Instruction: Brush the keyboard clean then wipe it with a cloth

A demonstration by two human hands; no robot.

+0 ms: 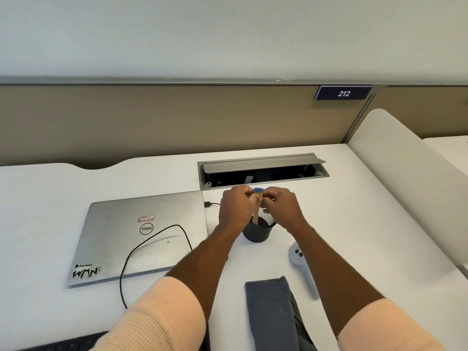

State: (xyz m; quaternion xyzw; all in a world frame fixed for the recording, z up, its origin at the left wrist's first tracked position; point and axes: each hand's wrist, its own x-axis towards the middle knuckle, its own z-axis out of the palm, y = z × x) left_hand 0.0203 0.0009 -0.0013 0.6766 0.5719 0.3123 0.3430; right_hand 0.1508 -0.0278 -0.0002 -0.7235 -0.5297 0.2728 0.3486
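As both hands closed together on the brush above the black cup mid-desk, a careless pull risked tipping it toward the closed laptop.

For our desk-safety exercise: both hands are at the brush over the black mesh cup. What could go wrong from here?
1. Both hands, left hand and right hand, work the brush directly above the mesh cup; a sideways tug might tip the cup.
2. The black cable loops across the closed laptop beside the left forearm; it could snag.
3. The white controller lies near the right forearm and could get knocked.
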